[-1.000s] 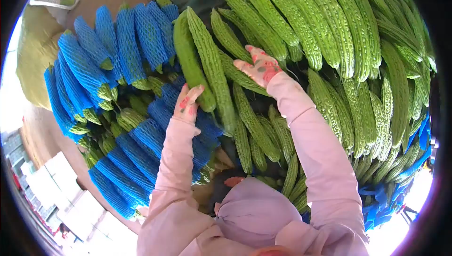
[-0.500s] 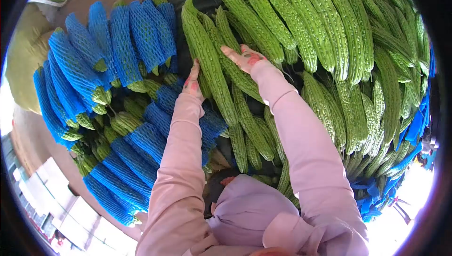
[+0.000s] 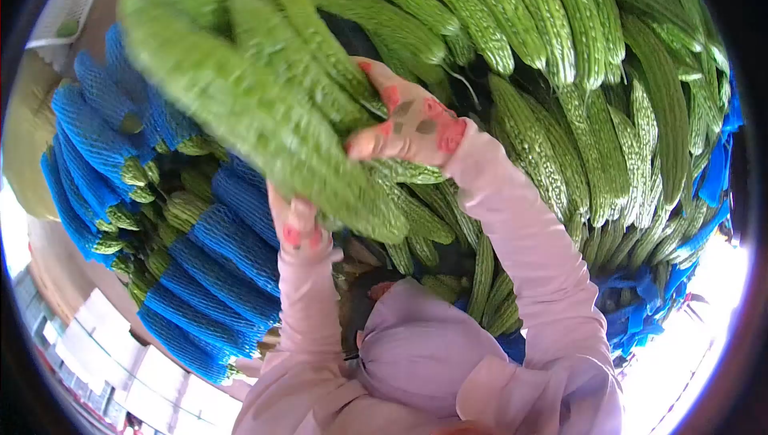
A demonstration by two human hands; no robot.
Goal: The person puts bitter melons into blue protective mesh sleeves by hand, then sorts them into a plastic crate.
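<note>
Several long, bumpy green bitter gourds [image 3: 272, 107] are lifted in a bunch between my hands, blurred by motion. My right hand [image 3: 412, 119], marked with red and dark patches, closes on the bunch from the right side. From below, my left hand [image 3: 294, 215] supports its lower left side, its fingers partly hidden behind the gourds. The raised bunch tilts toward the upper left, over the gourds in blue net sleeves [image 3: 232, 247].
A large pile of bare gourds [image 3: 576, 27] fills the right side on dark cloth. Blue strips [image 3: 632, 299] lie at the lower right. A white crate [image 3: 68, 3] and a greenish sack [image 3: 28, 139] are at the left.
The bunch of gourds has been picked up off the dark cloth and swung up and left. Both hands have closed in on it, and my left hand has moved down and left.
</note>
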